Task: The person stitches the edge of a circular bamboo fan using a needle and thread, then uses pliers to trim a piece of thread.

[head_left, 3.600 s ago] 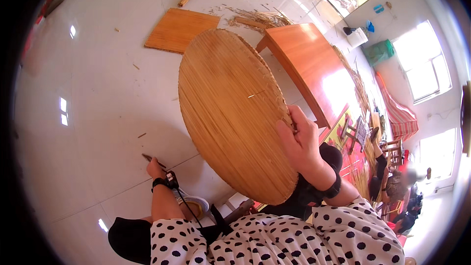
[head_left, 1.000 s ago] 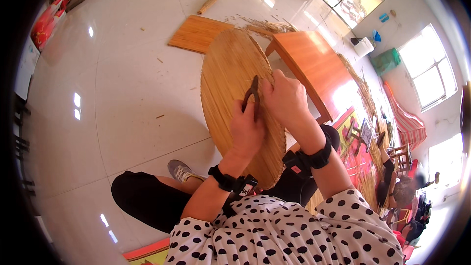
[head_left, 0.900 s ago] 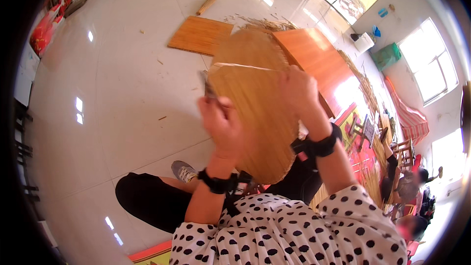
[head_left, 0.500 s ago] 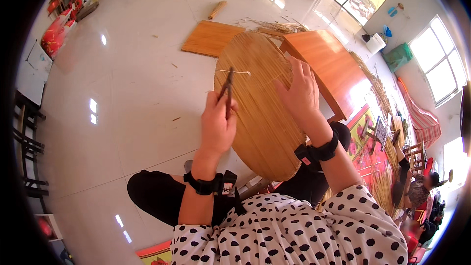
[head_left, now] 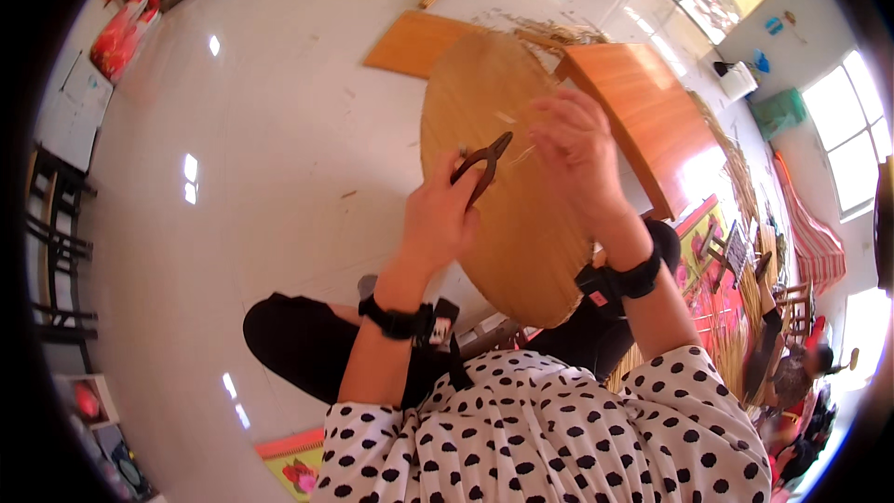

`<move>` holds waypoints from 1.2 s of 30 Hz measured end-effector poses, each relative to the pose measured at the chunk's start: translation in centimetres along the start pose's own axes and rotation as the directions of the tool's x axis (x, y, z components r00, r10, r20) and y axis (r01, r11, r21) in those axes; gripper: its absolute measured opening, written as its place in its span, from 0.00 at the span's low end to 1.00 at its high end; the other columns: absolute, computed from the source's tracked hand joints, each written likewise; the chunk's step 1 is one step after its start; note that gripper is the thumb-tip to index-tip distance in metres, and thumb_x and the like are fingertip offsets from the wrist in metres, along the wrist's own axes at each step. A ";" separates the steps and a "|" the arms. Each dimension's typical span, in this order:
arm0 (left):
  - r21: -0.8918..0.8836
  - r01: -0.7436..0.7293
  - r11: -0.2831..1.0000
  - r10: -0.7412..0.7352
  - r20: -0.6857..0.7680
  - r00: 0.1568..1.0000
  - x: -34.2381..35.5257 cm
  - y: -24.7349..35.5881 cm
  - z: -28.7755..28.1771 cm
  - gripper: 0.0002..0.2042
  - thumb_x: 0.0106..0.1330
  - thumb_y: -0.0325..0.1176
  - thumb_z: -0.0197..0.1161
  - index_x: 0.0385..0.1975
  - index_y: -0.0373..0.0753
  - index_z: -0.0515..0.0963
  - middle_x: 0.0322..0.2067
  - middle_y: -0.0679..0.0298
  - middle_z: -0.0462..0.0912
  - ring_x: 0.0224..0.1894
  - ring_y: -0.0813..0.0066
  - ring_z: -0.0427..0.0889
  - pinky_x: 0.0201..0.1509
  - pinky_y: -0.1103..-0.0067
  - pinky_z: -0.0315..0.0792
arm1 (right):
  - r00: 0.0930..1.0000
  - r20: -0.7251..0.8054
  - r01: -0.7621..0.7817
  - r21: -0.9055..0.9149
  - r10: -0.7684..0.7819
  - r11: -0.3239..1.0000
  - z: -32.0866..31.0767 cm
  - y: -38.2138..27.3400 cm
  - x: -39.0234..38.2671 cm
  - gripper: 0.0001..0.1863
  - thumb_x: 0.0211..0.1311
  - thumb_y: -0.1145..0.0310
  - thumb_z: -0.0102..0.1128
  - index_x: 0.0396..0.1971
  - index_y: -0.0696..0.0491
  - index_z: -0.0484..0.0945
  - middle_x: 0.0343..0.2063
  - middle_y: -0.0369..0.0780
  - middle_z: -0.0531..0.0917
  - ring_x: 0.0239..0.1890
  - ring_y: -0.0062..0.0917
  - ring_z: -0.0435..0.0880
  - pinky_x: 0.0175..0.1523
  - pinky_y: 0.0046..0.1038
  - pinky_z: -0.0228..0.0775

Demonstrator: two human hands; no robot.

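Pliers closer to right hand than 0.5 s ago; both seem at 1 spot. Left hand grips pliers. Right blurred by strip, grip unclear. Board near table.

I see the person's left hand wrapped around dark pliers, their nose pointing far and right over an oval straw-coloured board. The right hand, blurred, hovers above the board's right side, a thin pale strip near its fingertips. The board's near end lies by the lap. Beyond it, a flat orange-brown panel rests on the floor; to the right stands a glossy orange desk. Farther right, another person sits among straw.
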State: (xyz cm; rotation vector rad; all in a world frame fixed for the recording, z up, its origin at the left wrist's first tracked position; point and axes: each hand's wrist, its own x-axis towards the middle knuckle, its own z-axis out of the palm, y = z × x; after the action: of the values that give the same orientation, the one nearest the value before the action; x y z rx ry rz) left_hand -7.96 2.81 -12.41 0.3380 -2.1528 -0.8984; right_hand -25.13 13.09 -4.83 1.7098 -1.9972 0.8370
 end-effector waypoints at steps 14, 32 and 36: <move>0.295 0.919 0.262 -0.917 -0.220 0.332 -19.3 -28.6 10.4 0.15 0.58 0.29 0.54 0.45 0.34 0.74 0.43 0.40 0.75 0.50 0.43 0.73 0.55 0.62 0.69 | 0.996 0.078 -0.039 0.087 0.032 0.995 -1.2 0.1 0.4 0.04 0.52 0.77 0.62 0.29 0.56 0.79 0.34 0.40 0.83 0.47 0.39 0.78 0.50 0.35 0.72; -0.181 0.598 0.780 -0.625 -0.259 0.737 -3.4 -22.0 6.0 0.16 0.63 0.33 0.60 0.48 0.32 0.75 0.45 0.57 0.79 0.47 0.67 0.77 0.52 0.75 0.69 | 0.999 0.031 -0.025 0.212 0.019 0.977 -0.1 -1.8 1.1 0.04 0.52 0.78 0.62 0.29 0.57 0.78 0.28 0.41 0.80 0.40 0.36 0.79 0.44 0.33 0.72; -0.656 0.312 0.687 -0.397 0.021 0.917 4.1 -5.4 1.9 0.10 0.69 0.29 0.53 0.46 0.33 0.75 0.42 0.65 0.79 0.46 0.78 0.77 0.46 0.80 0.71 | 0.999 0.007 -0.034 0.250 0.034 0.968 0.1 -1.8 1.0 0.03 0.53 0.78 0.61 0.28 0.57 0.78 0.28 0.42 0.80 0.40 0.36 0.79 0.44 0.34 0.72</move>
State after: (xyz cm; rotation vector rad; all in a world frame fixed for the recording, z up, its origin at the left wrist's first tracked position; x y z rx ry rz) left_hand -12.36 -2.15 -14.73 0.4461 -1.5392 -1.7359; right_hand -23.60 12.10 -3.91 1.8133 -1.9974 1.1420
